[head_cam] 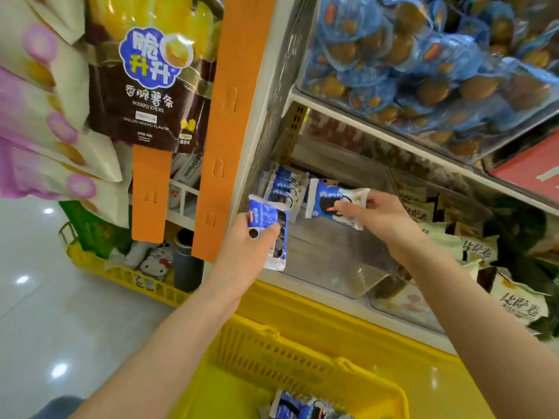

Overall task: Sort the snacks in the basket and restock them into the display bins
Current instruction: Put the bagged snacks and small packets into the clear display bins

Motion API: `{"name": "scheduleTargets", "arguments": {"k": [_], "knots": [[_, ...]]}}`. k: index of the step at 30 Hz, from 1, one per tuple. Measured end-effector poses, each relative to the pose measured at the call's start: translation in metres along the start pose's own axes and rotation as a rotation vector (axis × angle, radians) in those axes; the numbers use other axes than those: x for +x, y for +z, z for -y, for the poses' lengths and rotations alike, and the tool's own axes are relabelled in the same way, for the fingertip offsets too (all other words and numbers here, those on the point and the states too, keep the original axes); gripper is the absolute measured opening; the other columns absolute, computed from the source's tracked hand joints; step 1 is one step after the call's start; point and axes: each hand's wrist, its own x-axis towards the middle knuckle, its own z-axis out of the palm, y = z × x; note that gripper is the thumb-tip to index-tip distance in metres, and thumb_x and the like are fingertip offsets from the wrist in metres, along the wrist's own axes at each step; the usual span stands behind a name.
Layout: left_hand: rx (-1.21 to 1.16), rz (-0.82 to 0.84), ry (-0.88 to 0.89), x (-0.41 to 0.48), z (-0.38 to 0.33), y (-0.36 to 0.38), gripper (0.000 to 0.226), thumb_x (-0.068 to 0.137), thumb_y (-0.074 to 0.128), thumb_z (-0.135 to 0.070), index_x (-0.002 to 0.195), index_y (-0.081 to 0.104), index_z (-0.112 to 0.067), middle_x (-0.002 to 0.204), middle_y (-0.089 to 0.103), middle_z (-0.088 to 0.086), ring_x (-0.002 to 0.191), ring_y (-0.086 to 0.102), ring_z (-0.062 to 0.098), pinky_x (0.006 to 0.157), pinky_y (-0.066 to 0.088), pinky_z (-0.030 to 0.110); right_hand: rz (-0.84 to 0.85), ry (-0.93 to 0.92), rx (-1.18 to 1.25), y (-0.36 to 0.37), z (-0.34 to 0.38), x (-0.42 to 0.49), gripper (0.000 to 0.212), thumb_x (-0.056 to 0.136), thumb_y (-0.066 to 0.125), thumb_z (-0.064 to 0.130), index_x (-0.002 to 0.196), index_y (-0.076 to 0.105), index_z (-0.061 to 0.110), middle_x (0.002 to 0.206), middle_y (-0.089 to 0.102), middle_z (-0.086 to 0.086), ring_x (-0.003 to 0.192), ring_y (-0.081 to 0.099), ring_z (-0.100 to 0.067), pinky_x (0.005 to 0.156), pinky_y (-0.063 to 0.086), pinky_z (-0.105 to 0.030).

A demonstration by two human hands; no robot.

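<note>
The left hand was curled around a blue-and-white snack packet, thumb across its front, holding it upright at the left front corner of a clear display bin. Just to the right, the right hand pinched a second matching packet by its edge between thumb and fingertips, holding it tilted above the middle of the same bin. Behind both hands, a short row of identical packets stood against the bin's back left corner. Below the arms sat a yellow basket with more of the blue packets in its bottom, cut off by the frame edge, so their number was unclear. The neighbouring bin to the right held cream-and-dark wrapped rolls. On the shelf above, a bin was heaped with round snacks in blue wrappers. To the left hung orange display strips and a dark bag of potato sticks.
</note>
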Motion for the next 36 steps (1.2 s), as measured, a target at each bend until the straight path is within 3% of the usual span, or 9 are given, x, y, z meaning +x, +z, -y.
{"name": "scheduleTargets", "arguments": {"k": [2,4,8,12,20,24,28,33,36], "knots": [[-0.012,-0.026,0.006,0.004,-0.001,-0.006,0.023,0.093,0.051,-0.028,0.115,0.048,-0.021,0.094,0.059,-0.009,0.076,0.057,0.000,0.043,0.041,0.004,-0.022,0.009,-0.045,0.018,-0.009,0.027,0.022,0.077,0.074,0.031,0.090,0.066,0.016,0.075,0.068,0.010,0.065,0.062,-0.001,0.049,0.044,-0.009],[-0.007,-0.038,0.013,0.006,-0.001,-0.012,0.021,0.093,0.051,-0.026,0.113,0.048,-0.020,0.090,0.057,-0.011,0.073,0.057,0.000,0.042,0.039,0.002,0.070,-0.018,-0.189,0.041,-0.018,0.049,0.044,0.078,0.074,0.032,0.114,0.062,0.010,0.101,0.063,0.002,0.091,0.059,-0.012,0.071,0.046,-0.020],[0.039,-0.070,0.018,0.011,-0.001,-0.024,0.019,0.093,0.052,-0.028,0.109,0.049,-0.020,0.097,0.060,-0.006,0.078,0.057,0.002,0.045,0.041,0.006,0.277,-0.092,-0.436,0.081,-0.025,0.078,0.053,0.079,0.074,0.027,0.124,0.056,0.006,0.130,0.056,-0.008,0.116,0.052,-0.020,0.089,0.038,-0.023],[-0.018,-0.075,0.021,0.014,-0.003,-0.033,0.019,0.092,0.053,-0.026,0.109,0.049,-0.019,0.098,0.062,-0.005,0.077,0.059,0.001,0.045,0.040,0.001,0.252,-0.135,-0.531,0.100,-0.023,0.101,0.053,0.084,0.069,0.022,0.130,0.051,0.004,0.135,0.052,-0.012,0.125,0.048,-0.025,0.101,0.038,-0.031],[-0.011,-0.064,0.020,0.017,-0.007,-0.036,0.025,0.092,0.053,-0.026,0.114,0.048,-0.017,0.104,0.061,-0.001,0.078,0.060,0.005,0.044,0.040,0.002,0.102,-0.296,-0.883,0.101,-0.022,0.111,0.043,0.080,0.069,0.040,0.115,0.062,0.015,0.118,0.061,-0.010,0.113,0.051,-0.027,0.087,0.042,-0.035],[-0.007,-0.019,0.014,0.011,-0.012,-0.032,0.019,0.092,0.052,-0.027,0.110,0.049,-0.020,0.102,0.062,-0.003,0.082,0.061,0.005,0.045,0.039,0.001,0.077,-0.390,-1.109,0.099,-0.015,0.103,0.048,0.084,0.061,0.048,0.123,0.058,0.021,0.127,0.054,-0.011,0.120,0.045,-0.027,0.093,0.039,-0.035],[-0.026,-0.002,-0.027,0.007,-0.014,-0.027,0.021,0.093,0.050,-0.017,0.114,0.049,-0.019,0.104,0.060,0.001,0.082,0.058,0.007,0.043,0.040,0.002,0.062,-0.358,-1.028,0.090,-0.005,0.084,0.048,0.090,0.053,0.046,0.127,0.054,0.016,0.126,0.057,-0.012,0.116,0.052,-0.029,0.089,0.043,-0.035],[0.048,0.095,-0.017,-0.001,-0.010,-0.023,0.031,0.088,0.051,-0.007,0.117,0.050,-0.020,0.098,0.060,-0.006,0.081,0.056,0.002,0.047,0.040,0.005,-0.075,-0.406,-0.424,0.068,0.010,0.033,0.033,0.099,0.039,0.020,0.130,0.044,0.010,0.114,0.064,-0.012,0.102,0.060,-0.031,0.085,0.049,-0.042],[0.146,0.104,0.051,-0.004,-0.005,-0.021,0.041,0.086,0.059,-0.005,0.123,0.050,-0.019,0.105,0.063,-0.003,0.089,0.059,0.004,0.060,0.042,0.010,0.001,-0.499,-0.217,0.058,0.014,-0.012,0.031,0.100,0.038,0.018,0.130,0.043,0.010,0.103,0.065,-0.007,0.087,0.063,-0.015,0.081,0.051,-0.030]]}}
